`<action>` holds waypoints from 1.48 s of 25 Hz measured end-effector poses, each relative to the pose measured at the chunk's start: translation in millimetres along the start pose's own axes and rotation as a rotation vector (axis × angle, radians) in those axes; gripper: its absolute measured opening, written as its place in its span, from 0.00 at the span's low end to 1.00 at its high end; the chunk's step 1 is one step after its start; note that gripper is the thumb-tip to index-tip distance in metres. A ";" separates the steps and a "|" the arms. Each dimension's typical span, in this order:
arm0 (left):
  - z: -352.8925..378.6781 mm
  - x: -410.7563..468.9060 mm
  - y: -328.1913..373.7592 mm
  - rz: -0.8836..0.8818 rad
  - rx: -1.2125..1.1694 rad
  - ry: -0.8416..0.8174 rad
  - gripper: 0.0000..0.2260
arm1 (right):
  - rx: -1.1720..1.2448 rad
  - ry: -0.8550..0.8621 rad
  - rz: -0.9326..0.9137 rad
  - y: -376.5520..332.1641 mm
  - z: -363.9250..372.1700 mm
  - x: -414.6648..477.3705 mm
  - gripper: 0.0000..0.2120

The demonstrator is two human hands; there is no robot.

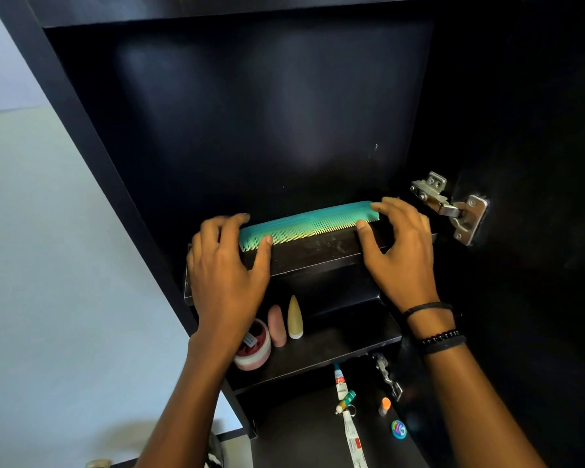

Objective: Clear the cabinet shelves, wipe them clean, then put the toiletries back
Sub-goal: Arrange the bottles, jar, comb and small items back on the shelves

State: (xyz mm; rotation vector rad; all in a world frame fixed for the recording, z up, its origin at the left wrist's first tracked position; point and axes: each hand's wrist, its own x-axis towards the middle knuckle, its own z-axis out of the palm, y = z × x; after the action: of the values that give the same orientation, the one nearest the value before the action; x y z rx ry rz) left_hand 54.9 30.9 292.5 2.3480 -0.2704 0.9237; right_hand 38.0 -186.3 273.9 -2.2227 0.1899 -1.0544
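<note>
A teal comb (306, 222) with yellowish teeth lies lengthwise on the upper shelf (314, 255) of the dark cabinet. My left hand (225, 275) pinches its left end between thumb and fingers. My right hand (397, 248) pinches its right end the same way. On the shelf below stand a pink-and-white round holder (254, 349) with a toothbrush head in it, a pink bottle (277, 325) and a yellow bottle (295, 317).
On the dark surface at the bottom lie a toothpaste tube (348, 420), a small green-capped tube (347, 400), an orange-capped stick (384, 406) and a round blue tin (399, 428). Metal hinges (450, 206) hold the open door on the right. A pale wall is on the left.
</note>
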 end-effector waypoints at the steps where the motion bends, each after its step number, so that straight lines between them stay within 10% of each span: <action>1: 1.2 -5.1 0.1 0.084 -0.008 0.029 0.15 | 0.001 0.023 -0.036 -0.8 1.7 -8.1 0.15; 11: 38.7 -83.2 11.1 0.561 -0.006 -0.066 0.16 | 0.007 0.119 -0.256 7.1 28.9 -99.8 0.15; 25: 129.3 -267.6 -40.0 -0.025 -0.064 -1.065 0.29 | -0.266 -0.697 0.502 161.6 46.9 -287.6 0.18; 37: 148.3 -299.3 -47.3 -0.444 -0.060 -1.303 0.28 | -0.354 -1.190 0.594 193.4 82.7 -289.9 0.14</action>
State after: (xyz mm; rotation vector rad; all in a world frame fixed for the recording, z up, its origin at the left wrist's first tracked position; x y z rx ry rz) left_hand -65.5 -27.6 -17.1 2.4418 -0.2331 -0.8832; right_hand -66.2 -180.6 -68.7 -2.4621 0.4673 0.6963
